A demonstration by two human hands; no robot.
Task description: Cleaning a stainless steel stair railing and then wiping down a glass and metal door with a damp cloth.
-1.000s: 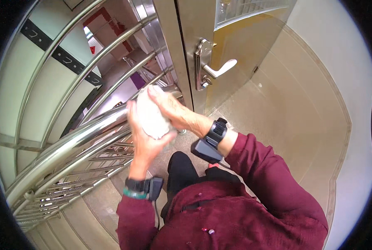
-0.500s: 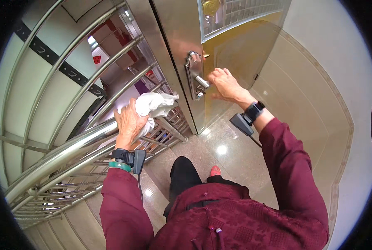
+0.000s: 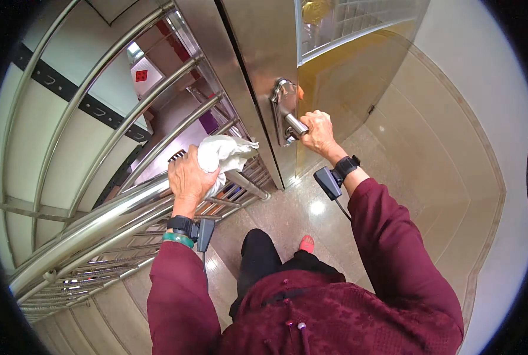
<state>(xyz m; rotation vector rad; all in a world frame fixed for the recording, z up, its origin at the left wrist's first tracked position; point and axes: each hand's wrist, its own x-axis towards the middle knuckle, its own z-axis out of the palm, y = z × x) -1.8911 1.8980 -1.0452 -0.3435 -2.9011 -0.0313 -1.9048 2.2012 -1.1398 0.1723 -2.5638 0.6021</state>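
Note:
My right hand [image 3: 319,135] is closed around the free end of a metal lever door handle [image 3: 293,122]. The lever sticks out from a long backplate on the metal door [image 3: 264,50], whose panel has a gold tint. My left hand [image 3: 188,179] rests on the end of a thick, shiny steel handrail [image 3: 92,223], fingers curled around a crumpled white cloth [image 3: 224,152]. The cloth bunches between thumb and fingers and spreads past the rail's end toward the door frame. Part of it is hidden by the hand.
Curved steel bars [image 3: 135,109] rise on the left, with a lower space visible through them. Steps [image 3: 107,313] go down at lower left. Shiny floor tiles [image 3: 276,213] lie under my feet. A beige tiled wall [image 3: 447,130] curves along the right.
My right hand, which was beside the lever with loose fingers, has closed on its end. My left hand stays at the rail with the cloth. The whole view has shifted slightly.

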